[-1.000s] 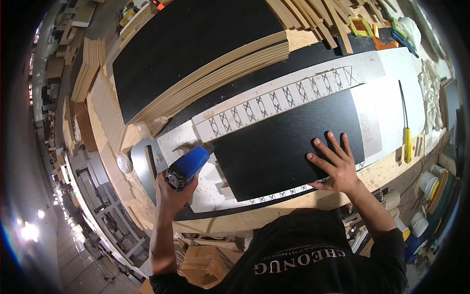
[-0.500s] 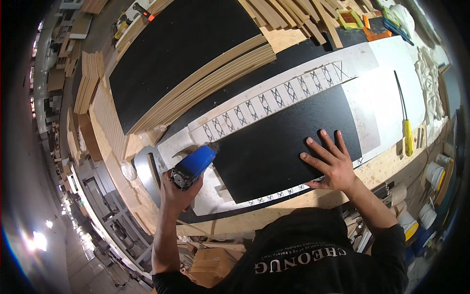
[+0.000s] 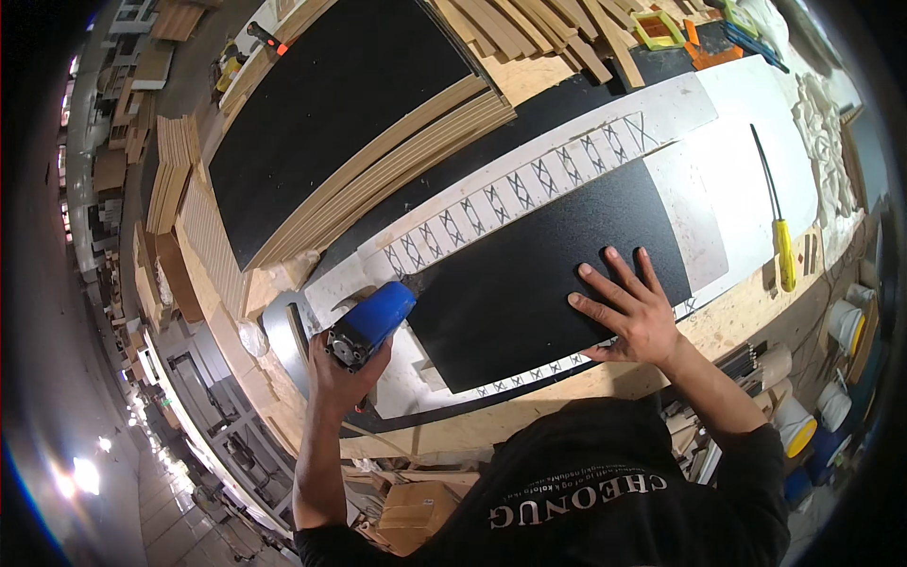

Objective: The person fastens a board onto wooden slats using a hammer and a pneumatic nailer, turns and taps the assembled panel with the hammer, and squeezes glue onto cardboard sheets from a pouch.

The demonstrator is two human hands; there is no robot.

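Note:
My left hand [image 3: 350, 373] is wrapped round a blue-and-black hand-held power tool [image 3: 371, 321] whose exact kind I cannot make out. The tool is at the left end of a black rectangular board [image 3: 529, 283]; whether it touches the edge I cannot tell. My right hand [image 3: 631, 312] lies with fingers spread on the board's right part, the thumb by the near edge. Under the board lies a white sheet with a row of drawn crossed marks [image 3: 510, 194] along the far side, and more marks showing along the near side.
A stack of black-topped boards [image 3: 321, 123] stands beyond, with loose wooden strips [image 3: 529, 33] behind it. To the right lie a yellow-handled screwdriver [image 3: 784, 255] and an orange clamp-like tool [image 3: 709, 57]. White buckets [image 3: 844, 331] stand below the bench's right end.
The whole view has shifted slightly, moving the bench things a little left and up. Both hands keep their places on the tool and the board.

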